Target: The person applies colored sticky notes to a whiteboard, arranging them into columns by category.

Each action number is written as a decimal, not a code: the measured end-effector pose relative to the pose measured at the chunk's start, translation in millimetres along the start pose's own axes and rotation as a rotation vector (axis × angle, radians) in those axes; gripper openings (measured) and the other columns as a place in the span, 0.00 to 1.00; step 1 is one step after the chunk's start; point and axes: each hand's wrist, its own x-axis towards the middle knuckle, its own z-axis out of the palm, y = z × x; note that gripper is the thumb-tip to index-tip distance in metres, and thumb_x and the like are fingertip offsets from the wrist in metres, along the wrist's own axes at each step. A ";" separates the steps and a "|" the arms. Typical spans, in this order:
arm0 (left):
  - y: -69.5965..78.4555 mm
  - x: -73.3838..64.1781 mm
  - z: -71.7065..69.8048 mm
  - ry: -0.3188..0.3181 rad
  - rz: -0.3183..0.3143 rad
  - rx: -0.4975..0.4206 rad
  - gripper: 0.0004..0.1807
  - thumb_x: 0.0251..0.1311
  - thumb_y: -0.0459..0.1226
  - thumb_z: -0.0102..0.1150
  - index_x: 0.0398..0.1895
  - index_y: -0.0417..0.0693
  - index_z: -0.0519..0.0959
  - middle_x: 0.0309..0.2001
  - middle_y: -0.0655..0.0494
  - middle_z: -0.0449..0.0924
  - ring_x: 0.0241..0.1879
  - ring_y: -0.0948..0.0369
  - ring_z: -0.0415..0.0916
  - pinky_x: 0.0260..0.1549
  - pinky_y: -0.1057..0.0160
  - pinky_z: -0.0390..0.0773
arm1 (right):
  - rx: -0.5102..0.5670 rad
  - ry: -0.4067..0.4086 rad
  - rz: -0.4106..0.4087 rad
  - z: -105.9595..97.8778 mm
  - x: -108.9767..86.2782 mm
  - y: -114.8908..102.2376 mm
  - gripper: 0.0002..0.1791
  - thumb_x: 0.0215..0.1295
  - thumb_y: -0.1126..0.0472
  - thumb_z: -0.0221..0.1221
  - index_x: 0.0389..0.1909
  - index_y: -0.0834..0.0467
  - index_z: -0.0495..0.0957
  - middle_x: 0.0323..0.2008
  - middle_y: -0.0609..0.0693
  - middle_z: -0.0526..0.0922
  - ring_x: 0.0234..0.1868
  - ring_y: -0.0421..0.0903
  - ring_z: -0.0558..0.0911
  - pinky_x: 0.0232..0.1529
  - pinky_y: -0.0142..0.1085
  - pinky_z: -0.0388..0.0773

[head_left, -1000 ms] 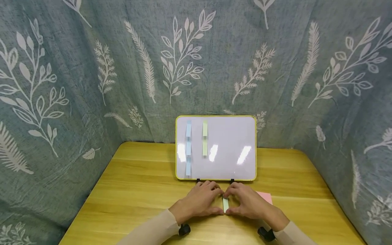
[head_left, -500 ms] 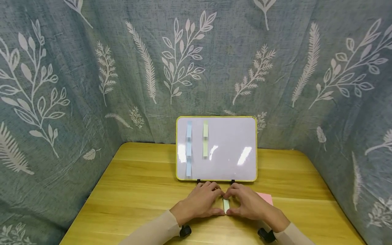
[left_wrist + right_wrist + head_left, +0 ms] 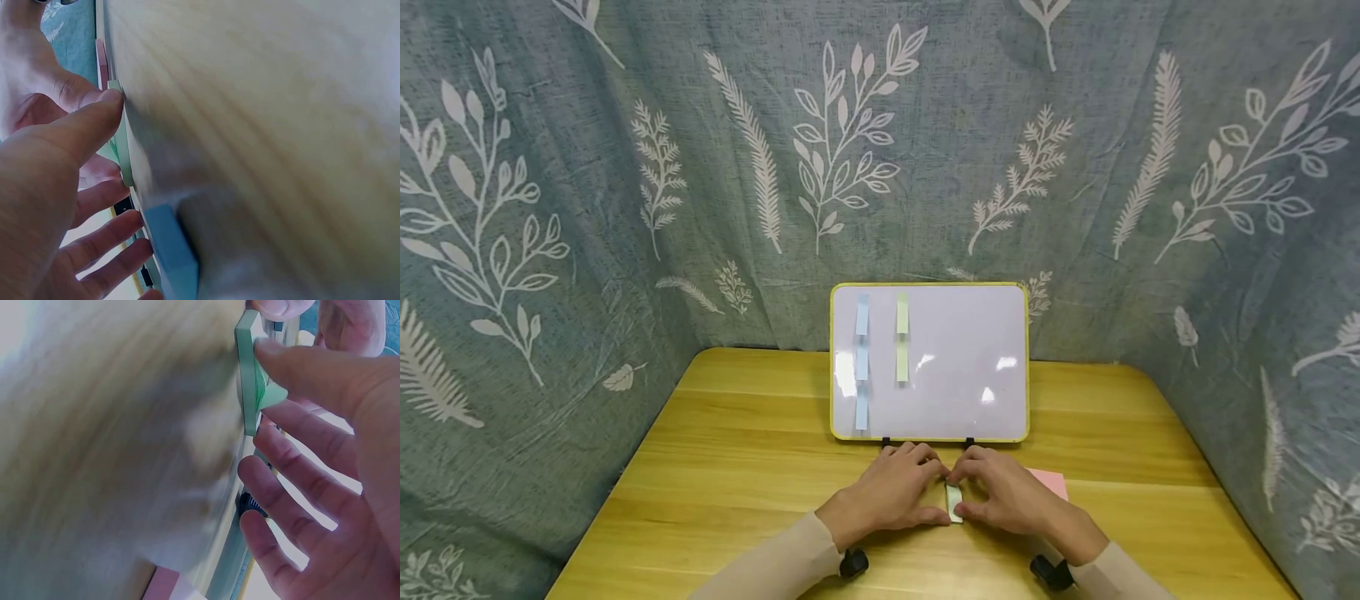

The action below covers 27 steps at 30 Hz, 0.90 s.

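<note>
- Left hand (image 3: 891, 493), part-closed: I hold the pale green, rectangular paper pad (image 3: 952, 496) by its ends.
- Right hand (image 3: 1011, 497), part-closed: thumb and fingers grip the pad, top sheet (image 3: 273, 396) bowed up.
- Pad lies on the wooden worktop (image 3: 737, 433) between both, long axis away from me; neither nearer.

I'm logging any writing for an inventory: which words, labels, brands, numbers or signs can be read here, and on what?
None can be read.
Whiteboard: no legible text; glare patches cover parts.
Blue notes and green notes on it: nothing legible.
Green sticky-note pad, pink pad, blue pad: no readable marks on the parts showing.
Curtain: leaf prints only, no lettering.
</note>
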 end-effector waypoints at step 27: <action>3.5 2.6 -2.3 0.005 -0.040 -0.047 0.33 0.75 0.71 0.69 0.73 0.68 0.86 0.69 0.64 0.84 0.70 0.59 0.81 0.71 0.46 0.82 | 0.074 0.041 0.044 -0.7 5.6 0.0 0.05 0.79 0.57 0.76 0.50 0.51 0.93 0.45 0.39 0.94 0.48 0.43 0.93 0.52 0.43 0.91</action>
